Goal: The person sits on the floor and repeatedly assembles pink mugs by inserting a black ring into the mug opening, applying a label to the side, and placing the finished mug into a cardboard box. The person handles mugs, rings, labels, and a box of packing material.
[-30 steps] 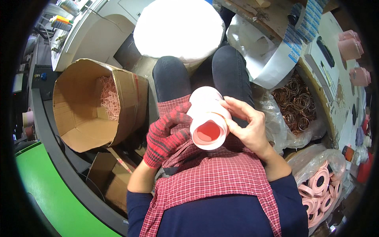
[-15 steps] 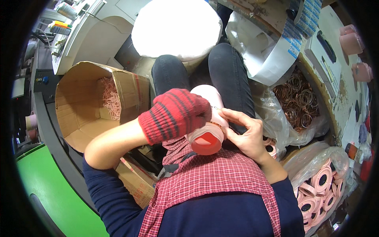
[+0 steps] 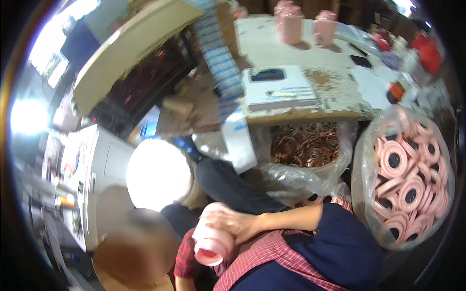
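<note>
A pink plastic bottle-like container (image 3: 213,240) rests in my lap, tilted, with its open round mouth facing my body. My right hand (image 3: 232,223), bare, lies across the container's upper side with its fingers wrapped over the body. On the other side, my left hand (image 3: 186,254) in a red knitted glove with dark stripes presses against the container. Most of the left fingers are hidden behind it. The inside of the mouth looks darker, reddish pink.
A clear bag of pink rings with dark centres (image 3: 410,194) stands at the right. Copper-coloured rings (image 3: 306,150) fill another bag under the table (image 3: 335,104). Pink containers (image 3: 291,30), a notebook (image 3: 286,99) and a dark phone (image 3: 267,74) sit on it. A white round bundle (image 3: 158,174) lies ahead.
The view has swung right toward the table and bags. My right hand has gone from a fingertip hold near the container's neck to lying across its body. The left hand stays on the container.
</note>
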`<action>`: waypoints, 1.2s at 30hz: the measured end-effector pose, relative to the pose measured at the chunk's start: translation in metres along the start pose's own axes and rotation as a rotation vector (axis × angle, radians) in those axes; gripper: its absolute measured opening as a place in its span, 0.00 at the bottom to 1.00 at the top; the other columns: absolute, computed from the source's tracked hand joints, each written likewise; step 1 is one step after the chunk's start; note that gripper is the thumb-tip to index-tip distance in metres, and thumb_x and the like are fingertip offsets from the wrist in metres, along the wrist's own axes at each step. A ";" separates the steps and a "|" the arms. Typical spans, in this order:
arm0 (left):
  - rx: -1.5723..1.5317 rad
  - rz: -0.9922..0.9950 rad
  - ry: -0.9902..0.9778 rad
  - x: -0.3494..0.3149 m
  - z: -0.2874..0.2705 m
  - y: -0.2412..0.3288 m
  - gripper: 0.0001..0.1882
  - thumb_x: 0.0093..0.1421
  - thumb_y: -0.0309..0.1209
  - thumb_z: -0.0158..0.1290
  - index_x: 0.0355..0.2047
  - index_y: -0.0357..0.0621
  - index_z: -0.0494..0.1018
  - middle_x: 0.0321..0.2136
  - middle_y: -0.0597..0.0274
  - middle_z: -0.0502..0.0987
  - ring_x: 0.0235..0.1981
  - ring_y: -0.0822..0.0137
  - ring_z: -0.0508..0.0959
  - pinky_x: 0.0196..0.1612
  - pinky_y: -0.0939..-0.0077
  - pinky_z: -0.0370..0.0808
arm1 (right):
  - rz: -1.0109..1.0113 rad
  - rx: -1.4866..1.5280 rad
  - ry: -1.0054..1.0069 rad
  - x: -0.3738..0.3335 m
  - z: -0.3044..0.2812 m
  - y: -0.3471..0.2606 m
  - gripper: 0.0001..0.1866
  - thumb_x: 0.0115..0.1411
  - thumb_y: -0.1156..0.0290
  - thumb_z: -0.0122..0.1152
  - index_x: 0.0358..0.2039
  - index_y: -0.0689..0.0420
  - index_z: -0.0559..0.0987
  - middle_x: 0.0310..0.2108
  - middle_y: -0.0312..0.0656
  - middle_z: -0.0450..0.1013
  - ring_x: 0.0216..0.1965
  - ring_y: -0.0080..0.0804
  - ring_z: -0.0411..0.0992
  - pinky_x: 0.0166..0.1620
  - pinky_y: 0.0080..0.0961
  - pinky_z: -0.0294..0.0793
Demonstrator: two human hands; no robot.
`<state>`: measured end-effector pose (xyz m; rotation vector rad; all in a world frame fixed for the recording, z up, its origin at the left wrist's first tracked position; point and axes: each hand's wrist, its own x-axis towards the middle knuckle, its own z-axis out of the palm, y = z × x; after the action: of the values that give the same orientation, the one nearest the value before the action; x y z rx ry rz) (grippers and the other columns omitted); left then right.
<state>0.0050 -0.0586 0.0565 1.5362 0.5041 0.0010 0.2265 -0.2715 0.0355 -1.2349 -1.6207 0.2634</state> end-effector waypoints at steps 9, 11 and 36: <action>-0.610 0.520 0.277 0.038 -0.010 0.004 0.10 0.70 0.38 0.53 0.44 0.48 0.71 0.32 0.62 0.74 0.25 0.69 0.71 0.24 0.78 0.70 | 0.251 -0.122 0.820 -0.001 -0.235 0.027 0.54 0.45 0.61 0.84 0.68 0.59 0.61 0.60 0.43 0.69 0.56 0.34 0.71 0.61 0.33 0.72; -0.174 0.355 0.378 0.039 0.011 -0.023 0.11 0.70 0.39 0.52 0.36 0.46 0.67 0.27 0.62 0.71 0.24 0.67 0.72 0.23 0.76 0.69 | 0.150 -0.100 1.143 -0.044 -0.287 0.010 0.57 0.41 0.56 0.86 0.67 0.58 0.61 0.61 0.43 0.66 0.61 0.36 0.65 0.64 0.34 0.65; -0.074 0.244 1.928 -0.260 -0.120 -0.248 0.10 0.68 0.37 0.55 0.43 0.46 0.72 0.32 0.68 0.72 0.31 0.74 0.69 0.34 0.77 0.65 | 0.154 0.496 -0.259 0.082 0.110 0.042 0.05 0.63 0.74 0.57 0.37 0.61 0.78 0.34 0.48 0.76 0.35 0.43 0.78 0.40 0.33 0.78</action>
<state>-0.3432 -0.0390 -0.0925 1.0712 1.7138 1.7692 0.1673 -0.1447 0.0062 -0.9654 -1.5467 0.8962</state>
